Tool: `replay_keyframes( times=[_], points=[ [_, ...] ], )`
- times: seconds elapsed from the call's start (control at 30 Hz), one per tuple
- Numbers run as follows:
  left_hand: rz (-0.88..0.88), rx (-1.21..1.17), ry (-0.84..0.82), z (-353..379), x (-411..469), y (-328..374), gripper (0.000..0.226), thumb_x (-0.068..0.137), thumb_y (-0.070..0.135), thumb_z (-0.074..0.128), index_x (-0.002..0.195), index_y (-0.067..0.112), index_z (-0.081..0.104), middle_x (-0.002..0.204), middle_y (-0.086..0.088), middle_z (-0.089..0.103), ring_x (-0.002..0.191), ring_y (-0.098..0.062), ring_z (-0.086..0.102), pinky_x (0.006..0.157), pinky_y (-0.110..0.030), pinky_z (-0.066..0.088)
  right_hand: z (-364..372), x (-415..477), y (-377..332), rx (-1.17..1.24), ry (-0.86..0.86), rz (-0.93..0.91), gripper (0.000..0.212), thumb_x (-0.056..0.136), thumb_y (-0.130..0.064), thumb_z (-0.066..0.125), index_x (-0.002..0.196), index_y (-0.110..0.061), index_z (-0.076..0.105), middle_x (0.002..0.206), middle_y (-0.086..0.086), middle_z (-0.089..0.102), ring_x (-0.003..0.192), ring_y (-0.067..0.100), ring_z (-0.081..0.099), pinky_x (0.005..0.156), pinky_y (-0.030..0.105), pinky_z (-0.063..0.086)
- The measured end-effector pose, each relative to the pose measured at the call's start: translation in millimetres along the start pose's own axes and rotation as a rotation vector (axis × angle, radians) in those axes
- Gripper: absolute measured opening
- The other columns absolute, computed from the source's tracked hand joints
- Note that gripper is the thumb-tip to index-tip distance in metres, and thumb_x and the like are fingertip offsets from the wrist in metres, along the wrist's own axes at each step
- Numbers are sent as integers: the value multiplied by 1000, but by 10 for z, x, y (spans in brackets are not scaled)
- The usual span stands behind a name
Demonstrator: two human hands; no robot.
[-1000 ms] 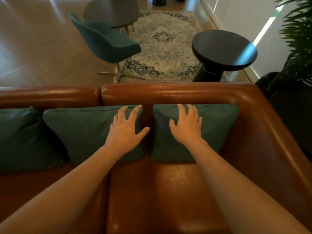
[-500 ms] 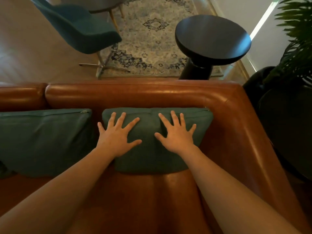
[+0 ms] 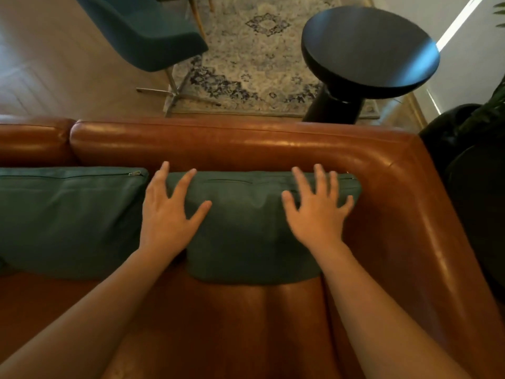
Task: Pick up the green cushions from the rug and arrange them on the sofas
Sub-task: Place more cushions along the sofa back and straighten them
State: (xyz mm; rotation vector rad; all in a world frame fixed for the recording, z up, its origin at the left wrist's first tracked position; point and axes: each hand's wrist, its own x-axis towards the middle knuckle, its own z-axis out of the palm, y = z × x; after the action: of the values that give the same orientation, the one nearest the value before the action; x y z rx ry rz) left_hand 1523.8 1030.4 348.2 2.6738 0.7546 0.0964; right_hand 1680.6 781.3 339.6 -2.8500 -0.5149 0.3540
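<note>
A green cushion [image 3: 246, 236] leans against the backrest at the right end of a brown leather sofa [image 3: 246, 143]. My left hand [image 3: 166, 214] lies flat on the cushion's left edge with fingers spread. My right hand [image 3: 317, 212] lies flat on its right part, fingers spread too. Neither hand grips anything. A second green cushion [image 3: 68, 217] stands just to the left, its zip at the top, touching or nearly touching the first.
Behind the sofa lie a patterned rug [image 3: 254, 58], a teal chair [image 3: 142, 31] on metal legs and a round black side table [image 3: 369, 50]. A dark plant pot [image 3: 464, 149] with leaves stands beside the sofa's right armrest [image 3: 437, 228].
My left hand moved off the second cushion onto the right cushion. Both hands then slid apart toward that cushion's upper edges. The view shifted to the right along the sofa.
</note>
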Motion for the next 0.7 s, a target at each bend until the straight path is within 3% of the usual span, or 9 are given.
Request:
replay_keyframes(
  times=[0.07, 0.17, 0.27, 0.37, 0.43, 0.5, 0.6, 0.7],
  points=[
    [-46, 9, -77, 22, 35, -54, 75, 97, 67, 49, 163, 38, 29, 174, -1, 5, 159, -33, 7, 128, -53, 17, 51, 41, 189, -15, -10, 95, 64, 109, -66, 20, 169, -45, 19, 181, -2, 7, 167, 27, -6, 124, 79, 6],
    [-2, 66, -145, 34, 144, -36, 75, 97, 69, 48, 163, 35, 33, 175, 2, 5, 157, -35, 18, 125, -53, 28, 109, 89, 309, -56, -67, 81, 66, 109, -67, 18, 170, -42, 22, 181, -2, 10, 167, 26, -6, 125, 78, 4],
    [-121, -113, -56, 6, 180, -8, 84, 93, 66, 61, 163, 34, 28, 174, 1, 5, 156, -32, 23, 120, -52, 34, 43, 134, 427, 4, 59, 134, 66, 109, -66, 27, 169, -38, 26, 180, 1, 10, 167, 26, -6, 125, 74, 4],
    [-345, -456, -71, 85, 101, -52, 107, 85, 64, 74, 165, 40, 6, 168, -3, 31, 149, -29, 40, 117, -50, 40, 84, 109, 578, 122, 12, 207, 73, 106, -70, 31, 170, -36, 24, 179, 2, 9, 165, 26, 0, 127, 72, 12],
    [-486, -725, -52, 146, 63, -75, 116, 81, 63, 77, 164, 44, -1, 166, -3, 37, 147, -27, 44, 119, -48, 39, 98, 94, 647, 288, 169, 243, 80, 104, -65, 50, 171, -32, 22, 177, 8, 11, 162, 34, 11, 128, 63, 19],
    [-577, -931, -11, 223, 52, -81, 112, 77, 68, 79, 163, 48, 9, 164, 2, 40, 146, -24, 45, 119, -50, 40, 97, 85, 641, 662, 345, 394, 91, 100, -54, 69, 172, -27, 20, 175, 12, 16, 159, 38, 22, 127, 54, 28],
    [-659, -1147, -73, 383, 69, -26, 111, 58, 81, 84, 154, 50, 36, 143, 11, 59, 130, -22, 59, 111, -53, 48, 221, 66, 449, 1187, 244, 600, 85, 97, -49, 77, 166, -26, 35, 161, 4, 49, 148, 28, 49, 123, 47, 42],
    [-667, -1230, -97, 458, 89, -44, 111, 57, 87, 80, 154, 48, 40, 140, 12, 62, 128, -18, 60, 114, -55, 44, 332, 65, 465, 1362, 160, 589, 58, 98, -49, 75, 149, -31, 57, 137, -7, 70, 130, 20, 65, 114, 44, 50]
  ],
)
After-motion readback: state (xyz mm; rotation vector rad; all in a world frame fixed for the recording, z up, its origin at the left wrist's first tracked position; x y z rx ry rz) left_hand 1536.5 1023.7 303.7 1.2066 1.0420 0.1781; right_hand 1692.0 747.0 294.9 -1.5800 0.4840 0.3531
